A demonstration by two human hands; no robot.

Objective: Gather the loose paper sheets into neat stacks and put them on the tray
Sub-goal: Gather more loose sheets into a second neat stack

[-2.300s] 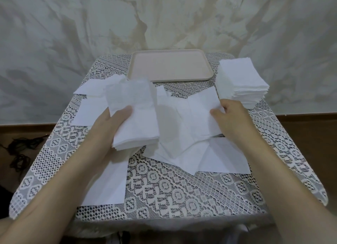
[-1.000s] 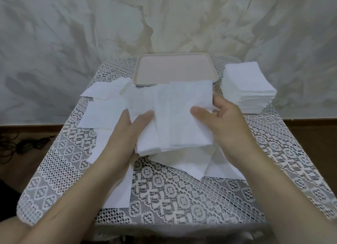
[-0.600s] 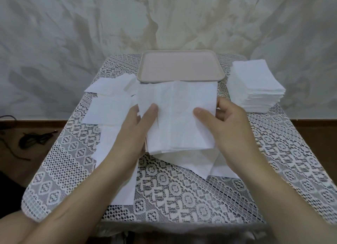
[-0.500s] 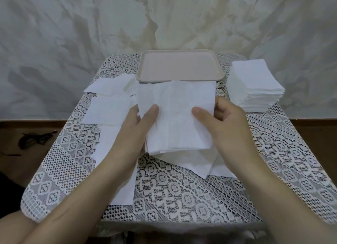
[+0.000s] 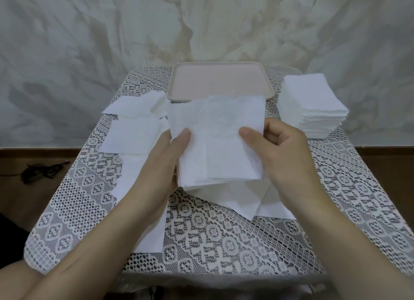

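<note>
A bundle of white paper sheets (image 5: 219, 147) stands tilted above the table's middle, held from both sides. My left hand (image 5: 161, 167) grips its left edge with the thumb on the front. My right hand (image 5: 284, 156) grips the right edge, thumb on the front, fingers curled behind. The pale pink tray (image 5: 220, 82) lies bare at the table's far edge, just behind the bundle. More loose sheets (image 5: 132, 133) lie flat on the left, and others (image 5: 237, 198) lie under the bundle.
A tall neat stack of white sheets (image 5: 313, 106) sits at the far right of the table. A lace tablecloth (image 5: 224, 239) covers the small table. A marbled wall stands close behind. Dark cables (image 5: 40, 169) lie on the floor to the left.
My right hand brought a sheet from the middle pile against the bundle in my left hand. Both hands now hold the bundle together, squared up and drawn narrower.
</note>
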